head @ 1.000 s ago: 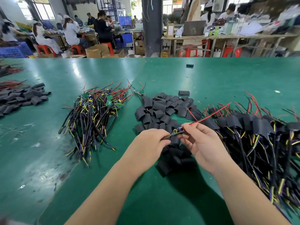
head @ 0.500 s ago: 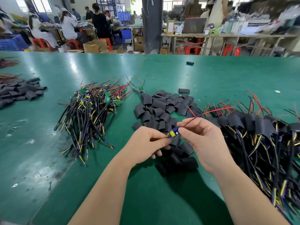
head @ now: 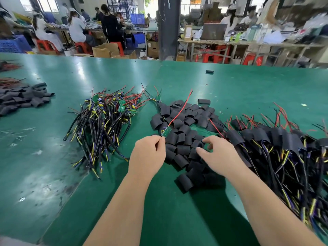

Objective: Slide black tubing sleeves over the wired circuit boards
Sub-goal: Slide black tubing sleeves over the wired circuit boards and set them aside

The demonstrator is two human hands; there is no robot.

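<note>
My left hand (head: 148, 153) pinches the near end of a small green circuit board (head: 166, 131) whose red wire (head: 181, 110) sticks up and away over the heap of black tubing sleeves (head: 184, 137). My right hand (head: 219, 155) hovers over the near right side of that heap with its fingers loosely curled downward and nothing visibly in them. Bare wired boards (head: 104, 119) lie in a bundle to the left. Boards wearing sleeves (head: 276, 148) are piled at the right.
The work lies on a green table (head: 239, 93). Another heap of black sleeves (head: 23, 97) sits at the far left, and a single sleeve (head: 209, 71) lies far back. Beyond the table edge people sit at other benches.
My right hand has let go of the board and moved right, down over the sleeve heap. The left hand now holds the board alone, its red wire swung up and away.
</note>
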